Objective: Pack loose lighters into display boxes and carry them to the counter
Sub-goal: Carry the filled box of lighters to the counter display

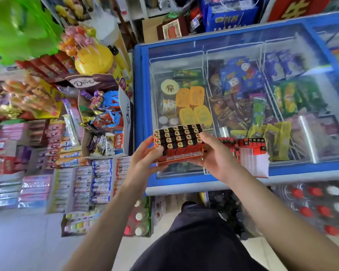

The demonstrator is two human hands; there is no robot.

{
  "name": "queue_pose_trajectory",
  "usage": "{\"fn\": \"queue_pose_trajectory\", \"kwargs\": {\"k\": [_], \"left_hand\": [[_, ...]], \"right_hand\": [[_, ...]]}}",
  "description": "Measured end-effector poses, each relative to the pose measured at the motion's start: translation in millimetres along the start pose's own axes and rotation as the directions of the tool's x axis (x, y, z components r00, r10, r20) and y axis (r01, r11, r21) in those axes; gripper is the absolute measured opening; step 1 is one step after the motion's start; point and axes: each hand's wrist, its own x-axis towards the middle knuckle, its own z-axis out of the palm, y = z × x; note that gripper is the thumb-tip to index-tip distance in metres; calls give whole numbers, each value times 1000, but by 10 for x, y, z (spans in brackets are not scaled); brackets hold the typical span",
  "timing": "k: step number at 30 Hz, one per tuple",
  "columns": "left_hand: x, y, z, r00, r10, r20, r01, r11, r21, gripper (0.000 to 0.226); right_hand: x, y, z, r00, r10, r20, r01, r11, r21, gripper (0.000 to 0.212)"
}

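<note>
Orange box [186, 155], full of lighters [177, 138], sits in both hands. It is up in the air, just over the near edge of the freezer [141, 114].

The left hand [145, 163] grips the left end, with its fingers curled round the side. The right hand [213, 155] grips the right end. Its thumb lies over the lighter tops and its fingers go under the box.

The lighters stand up in rows and nothing covers them. The box leans a little toward the person. If it tips more on the walk, I think the front rows could slide out and fall on the floor [18, 241].

The box looks thin. A hard squeeze from both ends might bend it and pop lighters loose. A soft grip might let it slip down onto the glass lid [176, 55].

A second box [250, 159] rests on the lid just beside the right hand, with more red lighters [229, 141] next to it. A quick turn of that hand or arm could knock them off.

Sweets [104, 122] are piled close on the left. A wide swing that way could bump them too.
</note>
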Motion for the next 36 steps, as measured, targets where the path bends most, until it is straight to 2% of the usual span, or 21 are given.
{"fn": "queue_pose_trajectory", "kwargs": {"k": [6, 10, 13, 18, 21, 24, 27, 30, 36], "left_hand": [[-635, -365, -532, 993, 67, -98, -77, 992, -99, 39], [-1191, -683, -908, 983, 102, -153, -133, 969, -210, 54], [-1700, -987, -1209, 971, 101, -216, -158, 951, -266, 52], [-2424, -1457, -1691, 944, 119, -306, -214, 930, -300, 61], [-2907, -1795, -1950, 916, 115, -384, -255, 906, -337, 56], [-3325, -2049, -2256, 880, 90, -467, -267, 906, -329, 68], [-3668, -2270, -2551, 834, 74, -547, -295, 897, -328, 69], [-3915, -2426, -2808, 791, 48, -610, -317, 885, -341, 64], [-4190, -2559, -3540, 713, -26, -700, -341, 860, -379, 65]], "right_hand": [[-282, 432, 430, 990, 75, 121, -53, 983, -174, 39], [-618, 847, 769, 983, 70, 168, -27, 969, -245, 31], [-902, 1287, 1072, 973, 93, 213, -17, 942, -335, 33], [-1268, 1955, 1468, 964, 138, 228, -25, 899, -436, 48], [-1491, 2408, 1696, 950, 187, 250, -35, 859, -510, 51], [-1642, 2800, 1983, 926, 235, 296, -17, 808, -589, 51], [-1739, 3128, 2304, 893, 281, 351, 14, 762, -647, 52], [-1769, 3414, 2630, 845, 337, 415, 71, 698, -712, 37], [-1552, 3986, 3417, 797, 438, 415, 78, 607, -791, 39]]}}
